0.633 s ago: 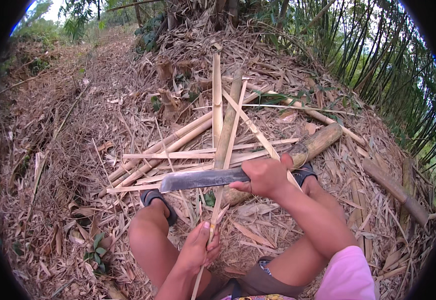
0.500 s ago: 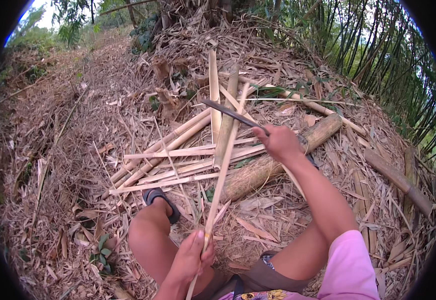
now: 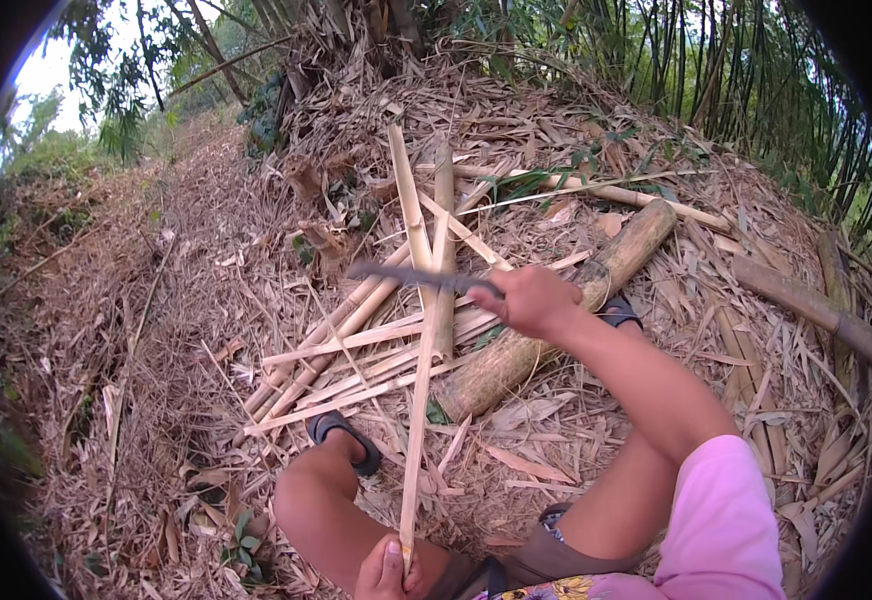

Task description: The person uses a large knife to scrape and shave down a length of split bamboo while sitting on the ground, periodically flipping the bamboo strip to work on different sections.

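Close to my body, my left hand [image 3: 386, 572] grips the near end of a long, pale bamboo strip [image 3: 418, 425], which slants away from me toward the far pieces. My right hand [image 3: 534, 302] is wrapped round the handle of a dark long-bladed knife [image 3: 411, 277]. Its blade points left and crosses the strip's upper part; whether the edge touches the strip I cannot tell, as the blade is slightly blurred. Under and beyond the strip lie split bamboo pieces [image 3: 356, 395] and a thick bamboo log [image 3: 516, 370], to the right of the pile.
My bent legs, with dark sandals [image 3: 351, 440], flank the work. Dry leaves and bamboo litter [image 3: 156, 400] cover the ground. A cut bamboo pole [image 3: 806, 305] lies at the right. Cut stumps [image 3: 306, 180] stand at far left, bamboo stems [image 3: 716, 70] at far right.
My left hand has drawn the strip nearer to my body, toward the lower edge. The knife has come lower and leftward, its blade now nearly level. The view has shifted slightly.
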Demonstrator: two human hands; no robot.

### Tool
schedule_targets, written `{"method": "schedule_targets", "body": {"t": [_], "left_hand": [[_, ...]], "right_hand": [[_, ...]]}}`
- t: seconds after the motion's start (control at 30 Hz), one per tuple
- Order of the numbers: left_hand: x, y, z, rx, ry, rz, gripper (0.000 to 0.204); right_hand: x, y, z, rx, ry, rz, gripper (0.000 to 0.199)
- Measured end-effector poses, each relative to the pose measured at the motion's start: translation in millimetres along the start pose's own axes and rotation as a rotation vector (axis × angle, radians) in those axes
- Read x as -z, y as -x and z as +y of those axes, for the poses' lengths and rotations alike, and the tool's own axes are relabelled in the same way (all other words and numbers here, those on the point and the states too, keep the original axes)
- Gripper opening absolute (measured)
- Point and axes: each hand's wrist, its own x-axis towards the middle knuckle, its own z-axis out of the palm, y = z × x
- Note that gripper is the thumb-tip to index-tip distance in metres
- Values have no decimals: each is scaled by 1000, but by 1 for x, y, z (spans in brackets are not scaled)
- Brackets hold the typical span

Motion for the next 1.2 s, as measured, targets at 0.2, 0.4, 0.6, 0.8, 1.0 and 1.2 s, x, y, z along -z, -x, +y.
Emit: {"method": "schedule_targets", "body": {"t": [0.2, 0.4, 0.6, 0.8, 1.0, 1.2], "left_hand": [[16, 33, 4, -30, -56, 138, 30], [27, 5, 14, -30, -36, 147, 36], [22, -50, 60, -83, 21, 17, 27], [13, -67, 101, -236, 29, -45, 22], [16, -89, 134, -389, -23, 16, 21], [27, -104, 191, -520, 36, 173, 22]], "right_hand": [[5, -20, 76, -522, -201, 173, 87], [-9, -26, 75, -720, -684, 365, 95], [-5, 21, -54, -580, -1252, 20, 62], [18, 64, -105, -383, -1129, -215, 59], [46, 94, -129, -206, -982, -162, 56], [140, 99, -178, 34, -1107, -613, 47]]}}
